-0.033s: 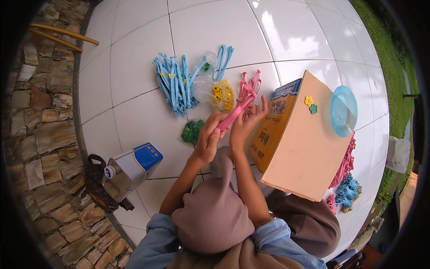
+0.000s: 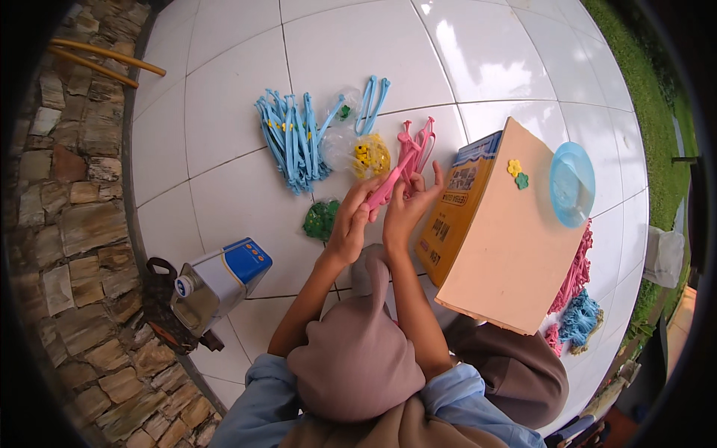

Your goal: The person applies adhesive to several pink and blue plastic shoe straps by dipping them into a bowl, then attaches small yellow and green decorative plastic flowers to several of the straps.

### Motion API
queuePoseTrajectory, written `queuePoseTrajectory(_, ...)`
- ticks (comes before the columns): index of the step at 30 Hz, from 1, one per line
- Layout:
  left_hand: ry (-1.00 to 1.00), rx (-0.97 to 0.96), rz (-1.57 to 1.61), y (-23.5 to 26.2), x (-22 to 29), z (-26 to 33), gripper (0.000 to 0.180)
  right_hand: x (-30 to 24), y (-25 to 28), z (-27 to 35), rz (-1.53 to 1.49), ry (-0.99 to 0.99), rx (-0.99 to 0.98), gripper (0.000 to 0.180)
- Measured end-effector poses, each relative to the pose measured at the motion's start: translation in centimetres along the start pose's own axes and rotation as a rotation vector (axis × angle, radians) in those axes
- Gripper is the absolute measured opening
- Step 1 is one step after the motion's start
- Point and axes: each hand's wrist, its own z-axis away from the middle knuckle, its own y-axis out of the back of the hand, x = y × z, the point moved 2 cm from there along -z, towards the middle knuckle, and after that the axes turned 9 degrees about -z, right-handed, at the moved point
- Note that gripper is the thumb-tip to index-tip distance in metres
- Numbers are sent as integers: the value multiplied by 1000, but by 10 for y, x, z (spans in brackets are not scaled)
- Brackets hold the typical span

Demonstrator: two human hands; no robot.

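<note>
A pink plastic clip (image 2: 390,183) is held between both hands above the white tiled floor (image 2: 224,97). The left hand (image 2: 349,224) is closed around the clip's lower end, its fingers curled and pinching the piece. The right hand (image 2: 407,209) is set just beside it, touching the clip from the other side, with its fingers partly spread and the fingertips raised toward the upper end.

Just beyond the hands, a small heap of more pink clips (image 2: 417,142) is seen lying on the floor. To the left of that heap, a clear plastic bag (image 2: 371,155) holding small yellow flower pieces is found, and further left another clear bag (image 2: 340,112) with a few green pieces inside. A loose blue clip (image 2: 371,101) lies beside it. A large bundle of blue clips (image 2: 291,142) is spread well to the left of the left hand. Close below the left hand, a small bag of green flower pieces (image 2: 321,219) rests on the floor.

To the right of the right hand, a cardboard box (image 2: 508,239) is stood on its side; a yellow flower piece (image 2: 514,167), a green flower piece (image 2: 522,181) and a pale blue round lid (image 2: 571,184) are carried on its upper face. What the box holds cannot be told. Beyond the box, pink and blue pieces (image 2: 579,306) are partly hidden.

A metal can with a blue top (image 2: 220,284) lies far to the left, near the stone wall (image 2: 67,224).
</note>
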Motion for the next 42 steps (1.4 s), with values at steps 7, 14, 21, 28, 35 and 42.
queuePoseTrajectory(7,194,-124,-267,-39,-105,-42,56,60,22,-4,106,-86,42,66)
queuePoseTrajectory(14,109,-21,-88,-30,-74,-26,53,36,7,17,-109,-142,-88,59)
queuePoseTrajectory(21,83,130,67,4,134,-31,48,-186,-4,46,-259,107,-485,52)
queuePoseTrajectory(28,458,-305,-398,-84,134,-50,99,-251,231,-28,405,355,218,52)
queuePoseTrajectory(35,756,-603,-618,-134,52,-45,66,-123,292,-27,576,-75,111,84)
queuePoseTrajectory(42,321,-371,-838,-106,5,-63,73,-139,269,-15,412,35,22,84)
